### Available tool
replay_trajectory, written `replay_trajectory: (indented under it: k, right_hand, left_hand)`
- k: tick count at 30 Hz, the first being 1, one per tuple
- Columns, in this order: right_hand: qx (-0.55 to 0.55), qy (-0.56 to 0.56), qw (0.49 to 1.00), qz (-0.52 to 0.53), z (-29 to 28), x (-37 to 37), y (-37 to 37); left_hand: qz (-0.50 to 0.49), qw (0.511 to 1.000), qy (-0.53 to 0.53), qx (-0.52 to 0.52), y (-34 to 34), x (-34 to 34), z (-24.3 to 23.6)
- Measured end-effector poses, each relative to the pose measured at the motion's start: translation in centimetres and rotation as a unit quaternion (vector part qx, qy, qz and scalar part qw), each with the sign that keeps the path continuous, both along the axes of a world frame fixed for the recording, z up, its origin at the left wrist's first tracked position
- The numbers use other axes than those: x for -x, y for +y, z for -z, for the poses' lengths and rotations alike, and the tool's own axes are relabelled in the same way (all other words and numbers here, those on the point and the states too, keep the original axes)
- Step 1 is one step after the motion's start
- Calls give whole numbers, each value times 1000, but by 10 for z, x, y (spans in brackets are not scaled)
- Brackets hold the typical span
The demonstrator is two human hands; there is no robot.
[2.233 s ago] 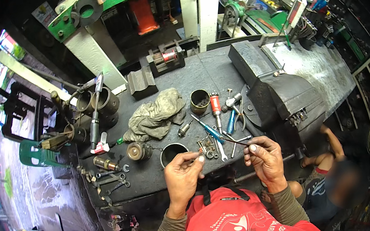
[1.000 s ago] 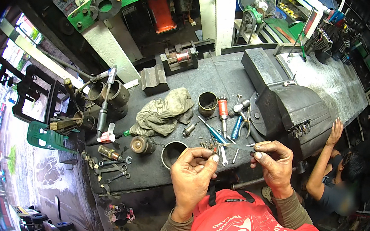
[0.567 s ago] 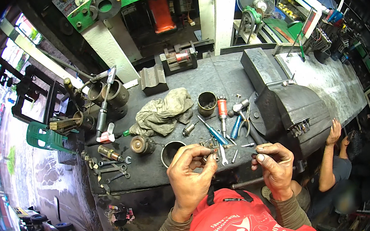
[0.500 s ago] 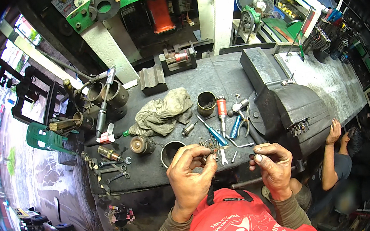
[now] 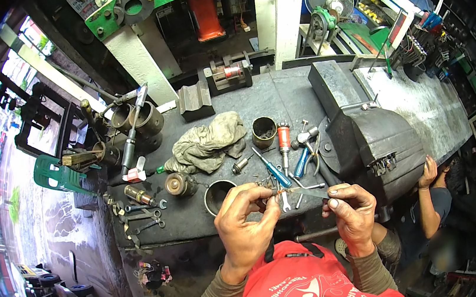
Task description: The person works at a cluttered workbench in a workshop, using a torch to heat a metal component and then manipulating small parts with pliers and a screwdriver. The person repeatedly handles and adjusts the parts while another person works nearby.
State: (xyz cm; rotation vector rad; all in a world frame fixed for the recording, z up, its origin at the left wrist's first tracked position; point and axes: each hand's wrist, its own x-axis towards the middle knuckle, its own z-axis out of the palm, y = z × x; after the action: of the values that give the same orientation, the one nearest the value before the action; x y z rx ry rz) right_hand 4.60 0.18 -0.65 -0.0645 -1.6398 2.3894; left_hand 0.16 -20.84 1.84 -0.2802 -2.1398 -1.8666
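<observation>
My left hand (image 5: pixel 246 224) pinches a small part (image 5: pixel 277 192) with a copper-orange bit at its tip. My right hand (image 5: pixel 350 215) grips a thin flat dark blade (image 5: pixel 316 192), its tip reaching left to that small part; whether they touch is unclear. Both hands hover over the front of the dark steel bench (image 5: pixel 276 93). Behind them lie blue-handled tools (image 5: pixel 279 175), a red tool (image 5: pixel 284 137), a white-silver wrench (image 5: pixel 285 201) and several small fasteners. An open metal cylinder (image 5: pixel 215 194) stands just beyond my left hand, partly hidden by it.
A rag (image 5: pixel 205 143), metal cans (image 5: pixel 263 132) and loose wrenches (image 5: pixel 143 219) occupy the bench. A large machine vise (image 5: pixel 386 148) fills its right. A co-worker's arm (image 5: pixel 428 208) reaches up beside it from below. A green chair (image 5: pixel 57 173) stands left, a press frame (image 5: pixel 287 18) behind.
Compared with two seconds ago, my hands sit closer together, the blade pointing toward the part in my left hand. The co-worker has shifted, a hand now raised at the bench's right edge.
</observation>
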Motion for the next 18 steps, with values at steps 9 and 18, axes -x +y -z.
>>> replay_trajectory:
  k: [9, 18]
  right_hand:
    - [130, -82, 988, -25, -2, -1, 5]
    - [151, -80, 983, -59, -1, -4, 6]
  left_hand:
    - [-21, 999, 32, 9, 3, -1, -3]
    - [-10, 997, 56, 54, 1, -3, -4]
